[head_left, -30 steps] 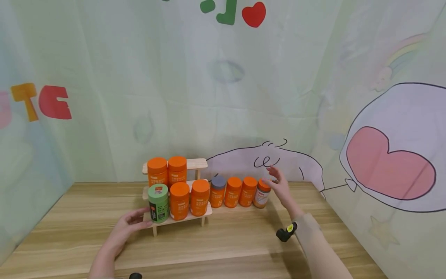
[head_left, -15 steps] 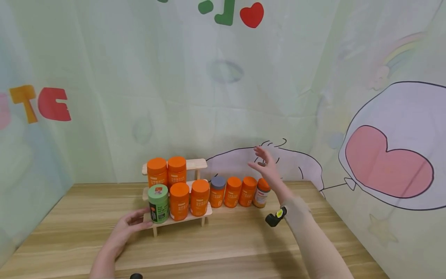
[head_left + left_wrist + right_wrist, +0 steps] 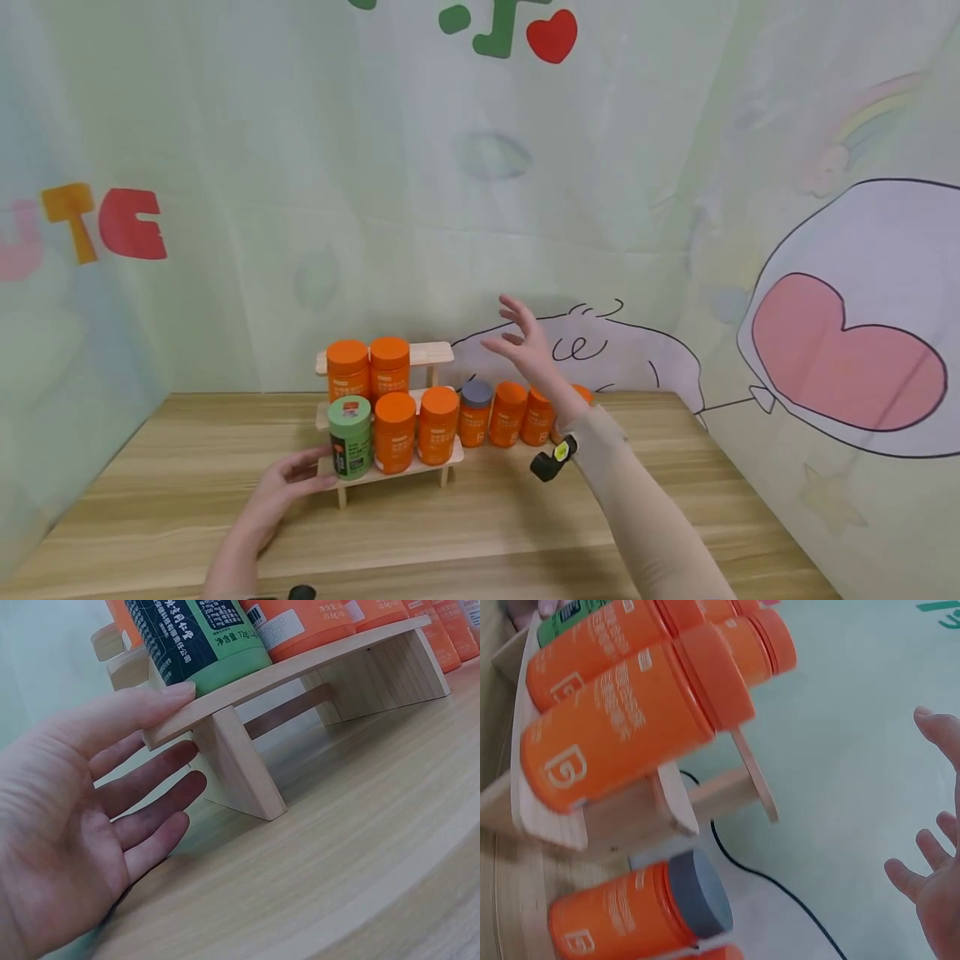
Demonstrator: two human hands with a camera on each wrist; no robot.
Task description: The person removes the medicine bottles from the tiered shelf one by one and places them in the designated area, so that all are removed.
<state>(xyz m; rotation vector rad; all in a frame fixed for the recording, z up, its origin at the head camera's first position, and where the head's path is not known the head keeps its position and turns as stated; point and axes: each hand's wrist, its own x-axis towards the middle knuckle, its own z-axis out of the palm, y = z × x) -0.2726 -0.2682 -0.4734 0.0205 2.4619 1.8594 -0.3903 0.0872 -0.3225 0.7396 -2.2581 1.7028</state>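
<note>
My left hand [image 3: 281, 492] holds the left end of a stepped wooden rack [image 3: 247, 686]. Its thumb lies on the lower board beside a green jar [image 3: 350, 437], and the other fingers are below the board near the leg. Right of the green jar, two orange jars [image 3: 394, 433] share that lower step. Two more orange jars [image 3: 390, 367] stand on the top step. My right hand [image 3: 528, 342] is in the air, fingers spread and holding nothing, above and behind a row of jars on the table. In the right wrist view it is apart from every jar.
Right of the rack, a grey-lidded orange jar [image 3: 476, 415] begins the table row, followed by orange-lidded jars [image 3: 508, 417]; my right forearm partly hides the last ones. A black cable [image 3: 780, 889] runs behind the rack. A printed curtain [image 3: 360, 208] hangs behind the wooden table [image 3: 420, 542].
My right hand has lifted away from the rightmost jar in the row and moved left toward the rack, with nothing in it. The left hand stays at the rack's left end.
</note>
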